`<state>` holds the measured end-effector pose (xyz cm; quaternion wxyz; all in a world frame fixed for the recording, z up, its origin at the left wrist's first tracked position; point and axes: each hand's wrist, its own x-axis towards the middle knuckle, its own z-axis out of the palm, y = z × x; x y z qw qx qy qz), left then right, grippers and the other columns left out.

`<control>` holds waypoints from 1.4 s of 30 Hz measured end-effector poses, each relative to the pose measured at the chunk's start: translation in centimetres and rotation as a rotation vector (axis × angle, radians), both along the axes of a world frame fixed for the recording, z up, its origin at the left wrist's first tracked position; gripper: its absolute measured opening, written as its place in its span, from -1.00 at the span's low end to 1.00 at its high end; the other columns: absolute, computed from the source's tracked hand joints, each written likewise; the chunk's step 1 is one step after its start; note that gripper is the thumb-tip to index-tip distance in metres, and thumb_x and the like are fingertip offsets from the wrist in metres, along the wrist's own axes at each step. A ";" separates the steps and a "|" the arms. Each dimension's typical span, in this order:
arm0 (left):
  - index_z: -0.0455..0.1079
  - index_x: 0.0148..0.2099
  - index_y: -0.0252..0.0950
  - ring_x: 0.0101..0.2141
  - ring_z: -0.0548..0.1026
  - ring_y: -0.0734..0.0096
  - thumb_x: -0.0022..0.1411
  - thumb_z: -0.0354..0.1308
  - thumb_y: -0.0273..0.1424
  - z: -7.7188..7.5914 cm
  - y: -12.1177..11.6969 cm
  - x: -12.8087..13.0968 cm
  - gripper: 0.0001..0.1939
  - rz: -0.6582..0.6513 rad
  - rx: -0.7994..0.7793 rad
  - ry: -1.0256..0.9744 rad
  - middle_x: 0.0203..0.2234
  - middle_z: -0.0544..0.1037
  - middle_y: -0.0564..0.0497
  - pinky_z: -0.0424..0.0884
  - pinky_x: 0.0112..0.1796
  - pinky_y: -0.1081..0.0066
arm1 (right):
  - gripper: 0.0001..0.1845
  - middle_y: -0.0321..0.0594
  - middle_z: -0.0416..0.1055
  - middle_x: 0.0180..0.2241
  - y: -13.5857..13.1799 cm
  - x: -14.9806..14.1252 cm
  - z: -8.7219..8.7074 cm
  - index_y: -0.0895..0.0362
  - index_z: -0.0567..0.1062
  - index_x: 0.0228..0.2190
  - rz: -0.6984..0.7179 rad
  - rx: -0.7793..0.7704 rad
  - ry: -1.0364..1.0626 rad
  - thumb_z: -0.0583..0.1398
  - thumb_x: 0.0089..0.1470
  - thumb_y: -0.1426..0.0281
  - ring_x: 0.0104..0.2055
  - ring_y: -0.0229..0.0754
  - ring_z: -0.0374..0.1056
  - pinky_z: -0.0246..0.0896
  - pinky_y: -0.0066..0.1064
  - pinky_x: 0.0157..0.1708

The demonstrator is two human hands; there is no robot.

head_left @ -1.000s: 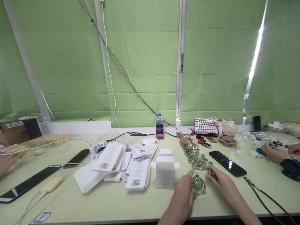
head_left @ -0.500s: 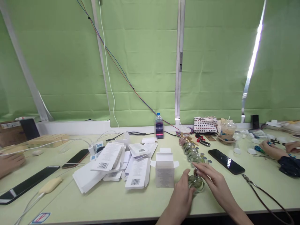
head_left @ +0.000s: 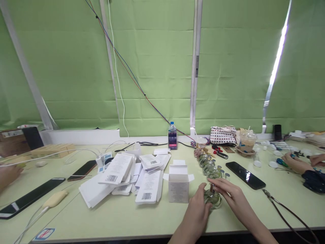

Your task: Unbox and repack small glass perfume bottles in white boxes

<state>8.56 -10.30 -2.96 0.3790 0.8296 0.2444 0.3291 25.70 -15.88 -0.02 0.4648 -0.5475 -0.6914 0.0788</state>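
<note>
My left hand [head_left: 195,210] curls round the left side of a greenish, see-through round piece [head_left: 215,202] on the table, thumb and fingers against it. Above that piece, my right hand [head_left: 231,196] pinches a small shiny brownish piece [head_left: 212,188], whose exact kind I cannot make out. Its lower end meets or nearly meets the round piece. Behind my hands runs a row of similar see-through round pieces [head_left: 210,166], with small flat discs [head_left: 226,175] beside it. An open white box [head_left: 178,189] stands left of my left hand.
Folded white cartons [head_left: 149,188] lie heaped on the left. On the right are a black phone [head_left: 245,175], pliers [head_left: 284,206] and a plastic cup [head_left: 247,139]. A bottle [head_left: 172,137] stands at the back. Other people's hands [head_left: 296,162] are at both sides.
The brownish piece in my right fingers shows more clearly, upright over the round piece. My hands stay nearly in place. At the left edge, another person's hand has shifted left.
</note>
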 end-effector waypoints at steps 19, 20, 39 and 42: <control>-0.05 0.27 -0.30 -0.08 0.41 0.18 0.07 0.02 -0.62 -1.1 0.4 0.1 -0.29 -0.029 0.018 0.027 -0.02 0.41 -0.20 0.30 -0.03 0.22 | -0.68 -0.11 0.46 -0.04 -0.2 0.3 -0.6 0.05 0.46 -0.08 -0.013 -0.066 -0.090 0.02 0.21 0.30 -0.02 -0.10 0.39 0.33 -0.32 -0.04; -0.05 0.26 -0.29 -0.10 0.42 0.19 0.05 0.02 -0.64 -1.1 0.4 0.0 -0.28 -0.034 0.007 0.033 -0.05 0.42 -0.18 0.31 -0.05 0.23 | -0.68 -0.12 0.46 -0.05 -0.3 0.3 -0.7 0.05 0.44 -0.06 -0.010 -0.086 -0.091 0.04 0.19 0.30 -0.03 -0.09 0.40 0.33 -0.33 -0.06; 0.02 0.16 -0.12 0.21 0.10 0.12 0.25 0.02 -0.53 1.9 0.8 -4.5 -0.52 0.427 0.691 -0.261 0.15 0.16 -0.16 0.13 0.14 0.08 | -0.69 -0.14 0.48 -0.14 -2.1 0.0 1.2 0.05 0.49 -0.16 -0.091 0.058 0.054 0.18 0.08 0.19 -0.16 -0.08 0.45 0.43 -0.43 -0.23; 0.08 0.11 -0.17 0.22 0.03 0.08 0.22 0.08 -0.47 3.8 1.7 -6.1 -0.57 0.601 0.536 -0.301 0.16 0.07 -0.17 0.05 0.16 -0.01 | -0.71 -0.17 0.48 -0.15 -1.5 -0.3 2.5 0.04 0.48 -0.18 -0.160 0.153 0.084 0.18 0.08 0.19 -0.16 -0.09 0.44 0.42 -0.40 -0.22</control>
